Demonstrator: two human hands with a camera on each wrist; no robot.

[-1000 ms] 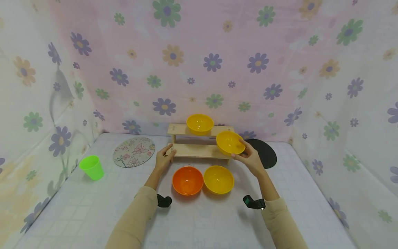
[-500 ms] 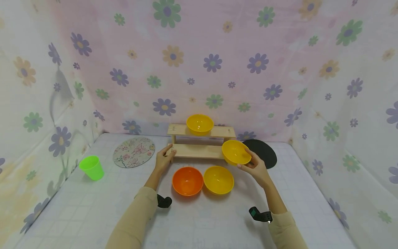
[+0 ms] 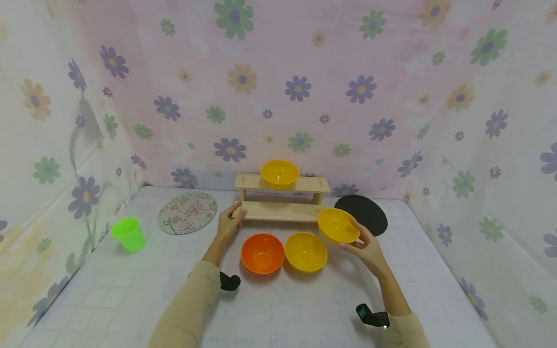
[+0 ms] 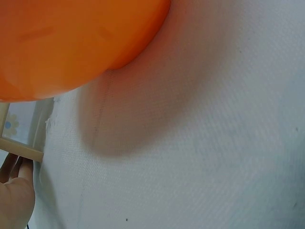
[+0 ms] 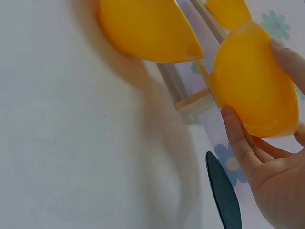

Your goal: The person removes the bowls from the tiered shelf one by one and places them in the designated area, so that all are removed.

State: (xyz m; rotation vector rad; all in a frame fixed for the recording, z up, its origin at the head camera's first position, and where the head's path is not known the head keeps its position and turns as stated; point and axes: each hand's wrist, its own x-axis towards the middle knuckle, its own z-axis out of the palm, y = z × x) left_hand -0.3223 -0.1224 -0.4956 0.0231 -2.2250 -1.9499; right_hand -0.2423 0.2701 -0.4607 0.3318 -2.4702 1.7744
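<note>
— What's your head view giving you?

— My right hand (image 3: 367, 244) has its grip curled round a yellow bowl (image 3: 338, 225), held above the surface (image 3: 130, 299) just off the right end of the wooden two-step shelf's (image 3: 278, 211) lower board. My left hand (image 3: 229, 223) touches that board's left end, thumb on top and fingers below. An orange bowl (image 3: 262, 252) and a second yellow bowl (image 3: 306, 251) sit side by side, touching, in front of the shelf; a third yellow bowl (image 3: 280, 173) stands on the top step. A black disc (image 3: 370, 212) lies behind the held bowl, a floral round mat (image 3: 187, 212) and a green cup (image 3: 128, 234) off to the left.

— Left wrist?

— Orange bowl (image 4: 71, 43) close above, fingertips (image 4: 14, 167) at the board end.

— Right wrist?

— Fingers (image 5: 240, 143) under the held yellow bowl (image 5: 255, 86), thumb over its rim; the disc (image 5: 224, 195) just below
</note>
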